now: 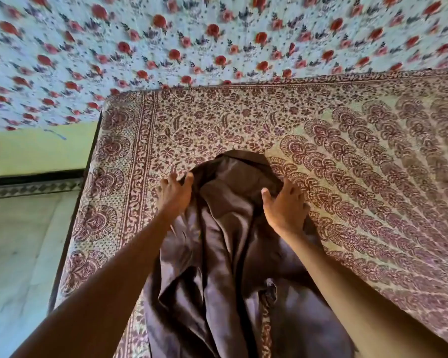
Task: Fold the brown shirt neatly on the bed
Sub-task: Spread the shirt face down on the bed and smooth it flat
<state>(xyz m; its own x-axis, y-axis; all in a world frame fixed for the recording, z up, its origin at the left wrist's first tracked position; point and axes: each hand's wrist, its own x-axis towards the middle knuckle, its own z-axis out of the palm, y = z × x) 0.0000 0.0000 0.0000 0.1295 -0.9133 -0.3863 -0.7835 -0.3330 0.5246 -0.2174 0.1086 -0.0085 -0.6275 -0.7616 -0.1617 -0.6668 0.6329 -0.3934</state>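
Observation:
The brown shirt [225, 244] lies crumpled and lengthwise on the bed [373, 177], running from the bottom edge of the view up to the middle. My left hand [175, 193] grips the shirt's far left edge, thumb over the cloth and fingers curled behind it. My right hand [285, 205] grips the far right edge the same way, thumb on top of the fabric. Both hands hold the top end slightly raised, and the cloth between them sags in loose folds. The lower part of the shirt is bunched and wrinkled between my forearms.
The bed carries a maroon-and-cream patterned sheet. A white cloth with red flowers [192, 42] hangs along the far side. The bed's left edge [88, 177] drops to a pale floor [18, 241] beside a green wall [36, 148].

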